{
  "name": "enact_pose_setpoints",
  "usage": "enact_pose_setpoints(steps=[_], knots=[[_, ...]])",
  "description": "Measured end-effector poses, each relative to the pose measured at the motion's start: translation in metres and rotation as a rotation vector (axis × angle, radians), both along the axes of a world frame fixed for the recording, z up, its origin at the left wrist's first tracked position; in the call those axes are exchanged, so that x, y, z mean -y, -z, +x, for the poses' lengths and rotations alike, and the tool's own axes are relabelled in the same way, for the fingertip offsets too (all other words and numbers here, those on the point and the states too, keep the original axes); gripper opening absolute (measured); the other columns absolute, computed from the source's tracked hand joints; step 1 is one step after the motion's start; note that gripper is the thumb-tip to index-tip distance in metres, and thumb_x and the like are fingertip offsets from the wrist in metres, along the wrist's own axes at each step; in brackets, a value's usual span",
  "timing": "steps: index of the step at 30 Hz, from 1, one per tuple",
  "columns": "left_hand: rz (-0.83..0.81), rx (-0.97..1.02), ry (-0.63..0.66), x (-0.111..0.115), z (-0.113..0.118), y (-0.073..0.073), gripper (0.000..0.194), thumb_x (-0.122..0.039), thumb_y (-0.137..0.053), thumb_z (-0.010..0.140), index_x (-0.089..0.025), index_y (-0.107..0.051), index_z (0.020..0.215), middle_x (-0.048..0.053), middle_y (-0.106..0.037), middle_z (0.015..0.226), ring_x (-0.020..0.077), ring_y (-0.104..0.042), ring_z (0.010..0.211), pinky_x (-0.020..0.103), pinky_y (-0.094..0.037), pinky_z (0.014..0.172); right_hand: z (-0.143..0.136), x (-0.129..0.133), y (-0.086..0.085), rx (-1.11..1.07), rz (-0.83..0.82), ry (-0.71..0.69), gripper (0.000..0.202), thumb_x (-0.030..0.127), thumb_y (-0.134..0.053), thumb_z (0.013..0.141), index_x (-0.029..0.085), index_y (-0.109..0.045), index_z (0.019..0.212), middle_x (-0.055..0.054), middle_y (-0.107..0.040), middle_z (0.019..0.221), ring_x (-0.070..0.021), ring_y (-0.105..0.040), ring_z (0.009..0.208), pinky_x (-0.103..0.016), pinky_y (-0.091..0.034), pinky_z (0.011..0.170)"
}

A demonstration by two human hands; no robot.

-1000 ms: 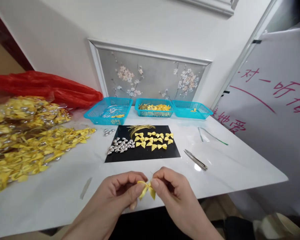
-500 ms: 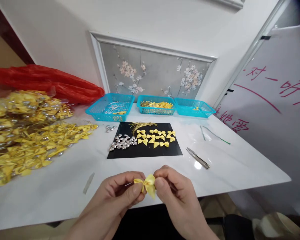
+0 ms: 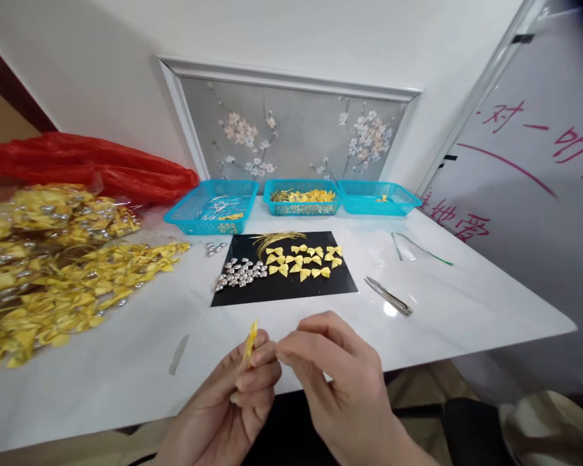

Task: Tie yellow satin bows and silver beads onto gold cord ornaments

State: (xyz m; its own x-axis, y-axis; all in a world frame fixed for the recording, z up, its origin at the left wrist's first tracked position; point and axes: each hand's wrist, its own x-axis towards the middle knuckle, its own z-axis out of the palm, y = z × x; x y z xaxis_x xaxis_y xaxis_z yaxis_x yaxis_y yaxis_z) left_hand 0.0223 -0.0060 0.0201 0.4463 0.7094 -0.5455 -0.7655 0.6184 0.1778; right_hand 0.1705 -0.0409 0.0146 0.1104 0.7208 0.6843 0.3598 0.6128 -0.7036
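My left hand (image 3: 233,395) holds a yellow bow (image 3: 250,343), turned edge-on, between thumb and fingers above the table's front edge. Beside it, the fingertips of my right hand (image 3: 342,375) are pinched together and touch or nearly touch the left fingers; what they hold is too small to make out. Beyond the hands, a black mat (image 3: 282,295) carries several yellow bows (image 3: 304,273), a cluster of silver beads (image 3: 240,275) and a bundle of gold ties (image 3: 276,241).
Blue baskets (image 3: 208,228) line the wall. Yellow garlands (image 3: 63,291) and a red bag (image 3: 87,168) fill the left. Silver snips (image 3: 388,296) and a green tie (image 3: 425,251) lie right of the mat; a grey strip (image 3: 178,355) lies left of my hands.
The bow has turned from facing me to edge-on and moved left with my left hand. My right fingers have let go of its wing and closed in a pinch beside my left fingers.
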Motion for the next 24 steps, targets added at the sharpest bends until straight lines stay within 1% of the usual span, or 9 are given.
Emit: enact_pose_setpoints(steps=[3, 6, 12, 16, 18, 21, 22, 24], knots=[[-0.047, -0.009, -0.021, -0.0006, 0.0003, 0.0034, 0.040, -0.003, -0.026, 0.100, -0.010, -0.063, 0.087, -0.001, -0.051, 0.062, 0.0044, -0.056, 0.038, 0.009, -0.046, 0.036, -0.0051, -0.0033, -0.0008, 0.037, 0.034, 0.074, 0.023, 0.005, -0.054, 0.092, 0.016, -0.074, 0.095, -0.005, -0.058, 0.078, -0.0139, -0.059, 0.068, -0.023, -0.052, 0.061], [-0.068, -0.028, -0.031, -0.0006, 0.0011, 0.0045, 0.042, 0.000, -0.025, 0.098, -0.010, -0.062, 0.081, 0.000, -0.051, 0.061, 0.0044, -0.056, 0.038, 0.009, -0.046, 0.036, -0.0087, -0.0041, 0.0012, 0.069, 0.043, 0.113, 0.022, 0.008, -0.054, 0.093, 0.015, -0.076, 0.096, -0.004, -0.053, 0.073, -0.0141, -0.054, 0.063, -0.025, -0.049, 0.056], [-0.072, -0.054, -0.024, 0.0012, 0.0010, 0.0022, 0.048, -0.001, -0.024, 0.098, -0.010, -0.061, 0.069, 0.002, -0.051, 0.062, 0.0037, -0.052, 0.036, 0.011, -0.045, 0.035, -0.0105, -0.0047, 0.0025, 0.113, 0.068, 0.116, 0.023, 0.008, -0.051, 0.094, 0.013, -0.074, 0.096, -0.004, -0.051, 0.072, -0.0144, -0.050, 0.063, -0.027, -0.045, 0.055], [-0.032, -0.055, -0.004, 0.0028, 0.0007, 0.0037, 0.047, 0.001, -0.028, 0.097, -0.009, -0.061, 0.066, 0.003, -0.052, 0.063, 0.0038, -0.053, 0.039, 0.012, -0.047, 0.037, -0.0102, -0.0041, 0.0025, 0.145, 0.066, 0.124, 0.022, 0.008, -0.051, 0.094, 0.011, -0.073, 0.096, -0.004, -0.049, 0.073, -0.0145, -0.048, 0.063, -0.027, -0.043, 0.055], [0.018, -0.046, 0.007, 0.0036, -0.0003, 0.0054, 0.040, 0.005, -0.036, 0.093, -0.008, -0.064, 0.067, 0.002, -0.052, 0.062, 0.0039, -0.054, 0.041, 0.011, -0.048, 0.038, -0.0099, -0.0040, 0.0022, 0.161, 0.062, 0.128, 0.023, 0.007, -0.050, 0.094, 0.010, -0.073, 0.094, -0.004, -0.048, 0.072, -0.0143, -0.047, 0.063, -0.027, -0.042, 0.055], [0.117, -0.075, 0.035, 0.0038, -0.0020, 0.0070, 0.021, 0.008, -0.061, 0.079, -0.007, -0.068, 0.068, -0.002, -0.052, 0.059, 0.0043, -0.054, 0.045, 0.009, -0.048, 0.040, -0.0079, -0.0042, 0.0008, 0.202, 0.046, 0.136, 0.025, 0.003, -0.048, 0.092, 0.009, -0.072, 0.086, -0.003, -0.045, 0.070, -0.0139, -0.045, 0.062, -0.026, -0.040, 0.053], [0.150, -0.111, 0.049, 0.0037, -0.0024, 0.0069, 0.016, 0.007, -0.071, 0.073, -0.008, -0.070, 0.068, -0.003, -0.052, 0.059, 0.0040, -0.053, 0.046, 0.009, -0.047, 0.040, -0.0066, -0.0042, 0.0003, 0.220, 0.046, 0.142, 0.026, 0.001, -0.047, 0.091, 0.010, -0.071, 0.085, -0.003, -0.045, 0.070, -0.0139, -0.045, 0.062, -0.026, -0.040, 0.053], [0.212, -0.203, 0.090, 0.0036, -0.0034, 0.0061, 0.017, -0.001, -0.086, 0.064, -0.009, -0.071, 0.068, -0.004, -0.053, 0.059, 0.0031, -0.049, 0.047, 0.010, -0.047, 0.041, -0.0033, -0.0039, -0.0005, 0.255, 0.052, 0.156, 0.029, -0.003, -0.046, 0.090, 0.011, -0.071, 0.084, -0.004, -0.046, 0.071, -0.0139, -0.046, 0.063, -0.025, -0.040, 0.053]])
